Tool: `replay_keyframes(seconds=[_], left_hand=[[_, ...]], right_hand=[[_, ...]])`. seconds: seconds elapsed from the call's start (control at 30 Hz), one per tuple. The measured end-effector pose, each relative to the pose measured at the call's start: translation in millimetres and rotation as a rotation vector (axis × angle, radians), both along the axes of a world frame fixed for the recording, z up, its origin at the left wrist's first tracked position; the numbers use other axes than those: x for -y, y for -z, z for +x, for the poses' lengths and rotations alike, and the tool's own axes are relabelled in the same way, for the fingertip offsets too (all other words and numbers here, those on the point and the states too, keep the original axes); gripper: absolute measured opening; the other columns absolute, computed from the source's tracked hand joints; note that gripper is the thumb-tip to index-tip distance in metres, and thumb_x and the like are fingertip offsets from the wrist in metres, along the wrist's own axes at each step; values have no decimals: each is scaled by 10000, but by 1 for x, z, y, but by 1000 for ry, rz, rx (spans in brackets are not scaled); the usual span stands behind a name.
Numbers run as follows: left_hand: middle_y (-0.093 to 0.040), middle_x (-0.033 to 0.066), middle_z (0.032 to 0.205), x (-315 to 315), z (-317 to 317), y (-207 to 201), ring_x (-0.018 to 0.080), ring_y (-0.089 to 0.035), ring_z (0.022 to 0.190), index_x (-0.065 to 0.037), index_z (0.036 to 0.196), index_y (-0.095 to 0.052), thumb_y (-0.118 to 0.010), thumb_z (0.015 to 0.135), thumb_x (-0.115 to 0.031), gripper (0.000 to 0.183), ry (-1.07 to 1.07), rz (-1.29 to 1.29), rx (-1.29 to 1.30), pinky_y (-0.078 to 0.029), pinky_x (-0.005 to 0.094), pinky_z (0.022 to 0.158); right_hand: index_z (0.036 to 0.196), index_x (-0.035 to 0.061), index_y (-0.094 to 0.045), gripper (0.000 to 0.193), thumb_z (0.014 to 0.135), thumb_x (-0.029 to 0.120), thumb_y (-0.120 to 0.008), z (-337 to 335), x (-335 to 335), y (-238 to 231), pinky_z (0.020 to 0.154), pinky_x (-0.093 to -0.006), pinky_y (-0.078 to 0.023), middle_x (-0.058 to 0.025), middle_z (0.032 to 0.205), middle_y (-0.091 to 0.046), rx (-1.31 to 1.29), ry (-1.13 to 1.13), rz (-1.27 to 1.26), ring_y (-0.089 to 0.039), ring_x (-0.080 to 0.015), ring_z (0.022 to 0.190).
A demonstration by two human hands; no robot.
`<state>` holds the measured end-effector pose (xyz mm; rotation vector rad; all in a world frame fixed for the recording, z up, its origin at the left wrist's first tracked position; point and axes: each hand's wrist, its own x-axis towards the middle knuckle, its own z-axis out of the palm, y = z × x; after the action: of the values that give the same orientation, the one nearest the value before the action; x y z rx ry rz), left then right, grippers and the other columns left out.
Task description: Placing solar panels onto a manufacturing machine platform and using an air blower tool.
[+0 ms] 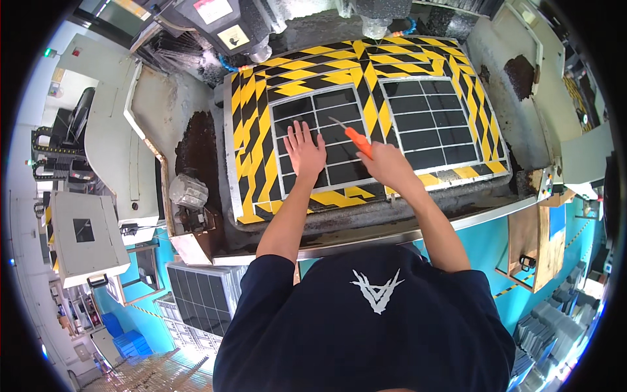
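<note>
My left hand (pixel 304 151) lies flat with fingers spread on the left dark panel (pixel 346 151), which pale strips divide into rectangles. In my right hand (pixel 388 167) is a tool with an orange handle (pixel 358 142) and a thin, slightly bent metal tip. That tip points left and away from me, over the same panel; whether it touches the surface I cannot tell. A similar dark panel (pixel 447 120) lies to the right. Both sit in a machine bed covered with yellow-and-black striped tape (pixel 370 98).
Two machine heads (pixel 225 29) with blue coolant hoses (pixel 227 64) stand beyond the bed. A metal rim (pixel 353 245) runs along the near side. To the left are a grey control box (pixel 88 236) and a stack of gridded panels (pixel 199 294). A wooden crate (pixel 532 245) is at right.
</note>
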<state>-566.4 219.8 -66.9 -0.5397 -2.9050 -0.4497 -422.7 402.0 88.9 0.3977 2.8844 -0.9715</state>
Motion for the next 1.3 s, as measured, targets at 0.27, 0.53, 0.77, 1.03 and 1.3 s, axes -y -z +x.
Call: replay_keyframes(seconds=[0.27,0.53,0.77,1.03,1.3], left_hand=[[-329,174,1667,-1,-5,8,374,-248,1555,-27,1560,-425,-440,1057,-433,646,18,-11,-66,-144,521,1276],[-392,148,1636,-1,0,6,375,-329,1516,-67,1479,-542,-490,1051,-392,540,95,-53,-138,-188,568,1253],[-438,128,1609,-26,19,4,347,-323,1527,-103,1475,-549,-507,1041,-393,523,231,62,-78,-159,586,1257],[-432,130,1613,-24,19,4,349,-310,1533,-100,1487,-535,-505,1038,-395,538,242,66,-74,-152,581,1261],[-437,122,1612,-23,20,2,342,-319,1529,-101,1483,-539,-512,1039,-396,533,239,65,-85,-159,568,1263]], right_hand=[[881,-50,-606,389,999,318,-649,154,-3,-51,713,-571,-507,-291,768,-663,90,143,42,-651,-500,765],[877,-60,-591,392,1011,304,-648,232,19,-66,709,-570,-512,-302,789,-673,330,283,-74,-653,-504,770],[901,-61,-601,375,1018,293,-637,225,7,-50,696,-572,-518,-315,795,-673,237,416,30,-659,-509,763],[881,-56,-578,374,1034,283,-615,195,-5,-46,669,-572,-513,-299,763,-667,120,382,114,-655,-508,734],[875,-55,-569,374,1033,281,-614,175,-14,-47,648,-563,-514,-290,737,-662,75,365,133,-656,-498,717]])
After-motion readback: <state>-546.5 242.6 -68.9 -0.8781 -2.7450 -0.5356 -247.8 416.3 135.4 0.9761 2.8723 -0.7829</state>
